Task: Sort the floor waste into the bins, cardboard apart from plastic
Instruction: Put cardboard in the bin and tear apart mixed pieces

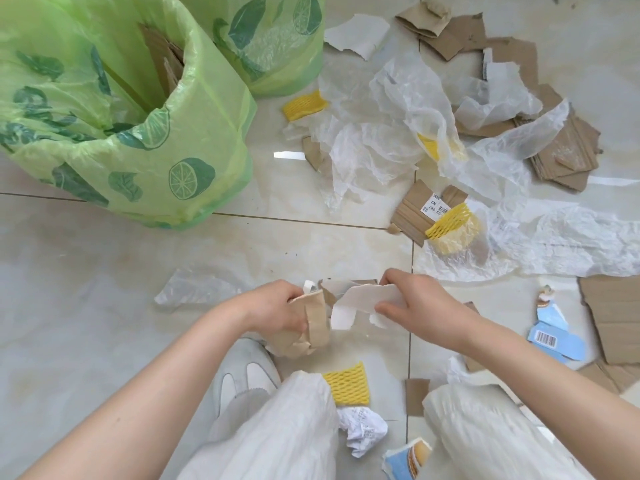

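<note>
The left hand (277, 308) grasps a brown cardboard piece (308, 327); the right hand (415, 303) pinches a white torn cardboard strip (367, 297). A cardboard label (433, 205) reads "N9".

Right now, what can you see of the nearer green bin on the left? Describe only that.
The nearer bin stands upright on the tiled floor at upper left, lined with a thin, translucent green bag printed with dark leaves and lemon slices. The bag folds over the rim and drapes down the outside, wrinkled. Brown cardboard pieces stand on edge inside its open mouth. A second bin with the same liner sits close behind it; whether they touch is unclear. Neither hand touches it.
</note>
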Motion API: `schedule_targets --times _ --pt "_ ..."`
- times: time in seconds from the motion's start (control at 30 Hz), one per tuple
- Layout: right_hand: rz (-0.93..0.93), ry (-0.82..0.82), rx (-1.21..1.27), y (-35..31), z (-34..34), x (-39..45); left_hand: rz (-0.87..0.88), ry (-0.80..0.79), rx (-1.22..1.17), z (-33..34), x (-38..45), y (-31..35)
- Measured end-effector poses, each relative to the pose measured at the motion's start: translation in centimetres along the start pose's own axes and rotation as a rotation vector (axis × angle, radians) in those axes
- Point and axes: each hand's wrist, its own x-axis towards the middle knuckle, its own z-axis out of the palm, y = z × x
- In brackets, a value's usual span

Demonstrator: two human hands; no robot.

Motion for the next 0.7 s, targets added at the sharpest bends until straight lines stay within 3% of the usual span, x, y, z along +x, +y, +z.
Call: schedule_targets --times 0.1,0.23,0.33,0.43,0.57,0.7 --pt "-0.013 -0.108 -0.080 0.2 0.0 0.1 0.054 0.052 -0.046 -0.1 0.5 0.7" --pt "-0.008 -0.099 -0.248 1.0 0.2 0.8 0.120 0.106 -0.083 -0.1 0.8 1.1" --pt "-0.033 -0.024 -0.298 1.1 0.7 1.3 0.169 0.337 -0.068 -0.5 0.7 0.7" --pt "-0.053 0.062 -0.282 0.8 1.7 2.0 0.164 0.504 0.115 -0.7 1.0 -0.4" --pt "-0.077 0.121 -0.409 0.2 3.5 2.7 0.106 0.392 0.312 -0.4 1.5 -1.5" --pt "-0.043 0.155 -0.509 0.1 4.9 2.9 0.107 0.409 0.328 0.3 2.0 -1.0"
